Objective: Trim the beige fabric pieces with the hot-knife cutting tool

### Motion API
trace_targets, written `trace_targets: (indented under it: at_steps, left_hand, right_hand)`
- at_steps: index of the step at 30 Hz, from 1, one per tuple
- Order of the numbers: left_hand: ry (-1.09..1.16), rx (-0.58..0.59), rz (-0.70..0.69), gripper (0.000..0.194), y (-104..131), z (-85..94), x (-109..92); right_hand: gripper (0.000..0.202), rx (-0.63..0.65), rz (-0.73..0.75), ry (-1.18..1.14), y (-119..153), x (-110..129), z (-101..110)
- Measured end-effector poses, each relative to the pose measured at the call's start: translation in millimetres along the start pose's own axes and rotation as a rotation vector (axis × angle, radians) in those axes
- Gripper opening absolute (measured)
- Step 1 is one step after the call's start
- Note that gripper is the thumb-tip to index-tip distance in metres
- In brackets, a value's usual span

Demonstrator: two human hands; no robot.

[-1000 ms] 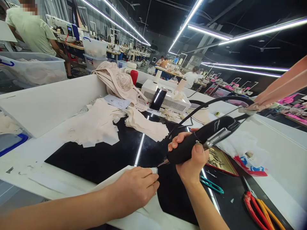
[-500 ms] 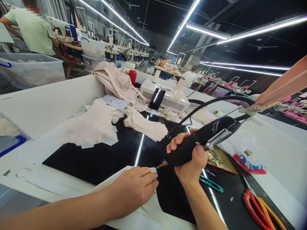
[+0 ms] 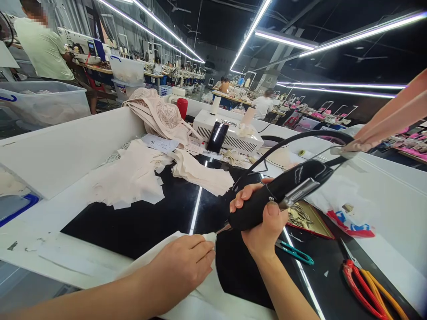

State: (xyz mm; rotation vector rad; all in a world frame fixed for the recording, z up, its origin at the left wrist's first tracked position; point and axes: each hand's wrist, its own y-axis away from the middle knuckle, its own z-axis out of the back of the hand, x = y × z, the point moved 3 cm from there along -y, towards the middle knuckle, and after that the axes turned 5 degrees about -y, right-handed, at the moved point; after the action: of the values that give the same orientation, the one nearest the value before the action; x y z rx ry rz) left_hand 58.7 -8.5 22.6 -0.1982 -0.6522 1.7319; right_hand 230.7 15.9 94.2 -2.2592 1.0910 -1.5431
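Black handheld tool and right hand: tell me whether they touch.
Touching. The head view shows the right hand wrapped around the black handheld tool, gripping it from both sides.

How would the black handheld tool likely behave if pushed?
The black handheld tool looks stiff, judging by its smooth, unbent casing. Its shiny upper part may be slippery. If the right hand let go, it might swing, since its top appears linked to a peach cloth strip.
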Motion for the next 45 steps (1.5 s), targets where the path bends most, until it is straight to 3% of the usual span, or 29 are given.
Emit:
trace_targets:
  at_steps: [4, 20, 45]
  left_hand:
    - [-0.012, -0.026, 0.020, 0.020, -0.1, 3.7, 1.5]
    - [-0.036, 0.070, 0.014, 0.021, -1.7, 1.3, 2.0]
    - [-0.065, 0.058, -0.016, 0.022, -1.9, 2.1, 0.6]
  right_hand:
    - [0.045, -0.001, 0.012, -0.004, 1.3, -0.8, 0.0]
    - [0.044, -0.021, 0.034, -0.038, -0.8, 1.7, -1.2]
    - [0.045, -0.003, 0.034, -0.046, 3.4, -0.7, -2.4]
